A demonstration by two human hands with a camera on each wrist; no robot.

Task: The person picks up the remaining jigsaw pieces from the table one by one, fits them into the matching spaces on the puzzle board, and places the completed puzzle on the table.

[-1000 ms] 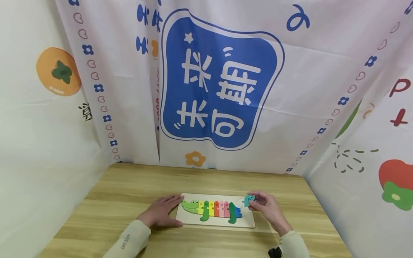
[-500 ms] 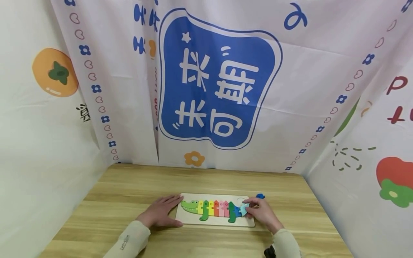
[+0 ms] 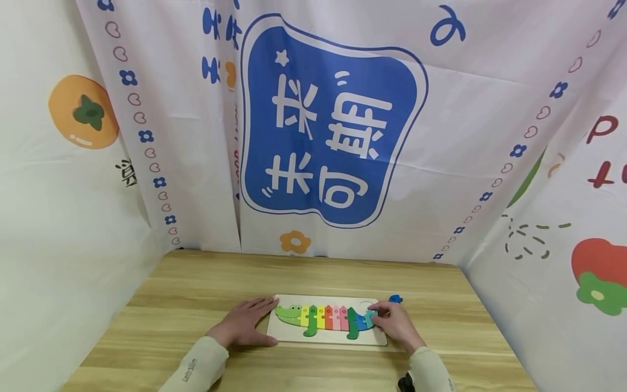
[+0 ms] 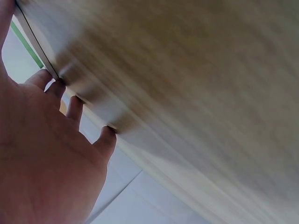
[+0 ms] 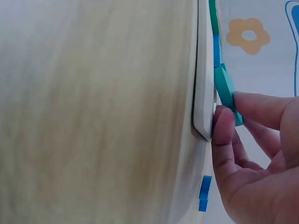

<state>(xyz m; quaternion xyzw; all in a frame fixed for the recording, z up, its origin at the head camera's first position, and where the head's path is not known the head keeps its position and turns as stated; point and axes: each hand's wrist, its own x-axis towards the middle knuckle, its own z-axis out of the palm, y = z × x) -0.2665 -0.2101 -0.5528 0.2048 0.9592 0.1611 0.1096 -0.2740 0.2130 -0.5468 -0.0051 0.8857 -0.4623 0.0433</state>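
We see the puzzle board mid-table; left hand at its left edge, right hand at its right end, a loose piece just behind.

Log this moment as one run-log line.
left hand: flat, steadying puzzle board | right hand: pinching teal piece at crocodile tail slot | loose blue piece: on table

A makeshift recording booth: white printed cloth drapes with a blue emblem, fruit and flowers enclose a light wooden table across the frame's lower half.
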